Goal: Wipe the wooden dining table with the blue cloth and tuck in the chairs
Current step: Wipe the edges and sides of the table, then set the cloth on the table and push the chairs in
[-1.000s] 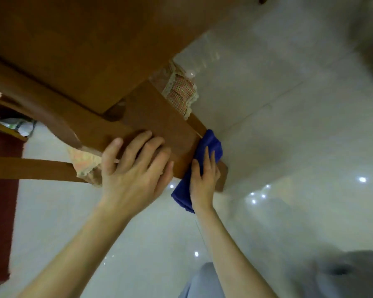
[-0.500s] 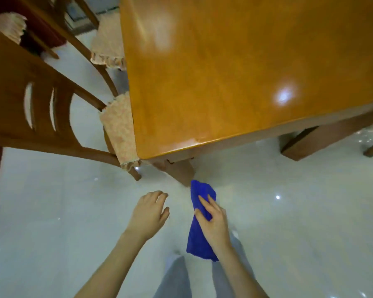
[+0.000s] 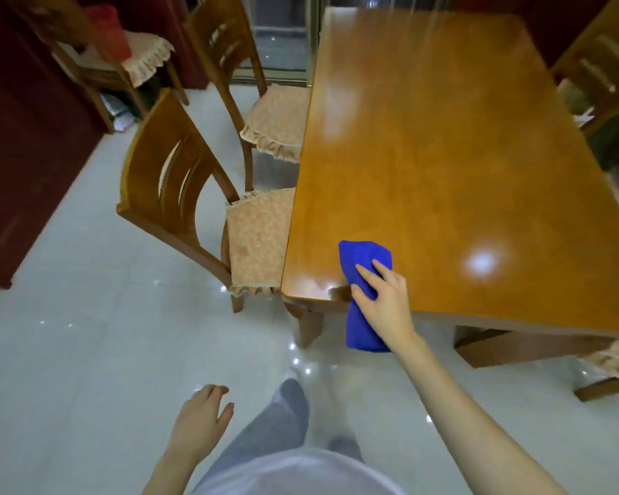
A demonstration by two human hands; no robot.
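Now: right hand (image 3: 383, 301) is stretched forward, arm nearly straight, palm down on the blue cloth (image 3: 365, 259). Index and middle fingers lie extended on it, pressing; the thumb runs along its left side. The cloth is bunched on the near left corner of the wooden table (image 3: 461, 155), with its lower end hanging over the near edge. Left hand (image 3: 202, 421) hangs low beside the leg, fingers loosely curled, holding nothing.

Table top: glossy orange-brown wood, rectangular, rounded corner, lamp glare.

Near chair (image 3: 165, 194), table's left side: curved slatted wooden back, frilled patterned seat cushion (image 3: 258, 241) partly under the top. Second chair (image 3: 226, 48) beyond it, same build.

Floor (image 3: 86, 351): pale glossy tile.
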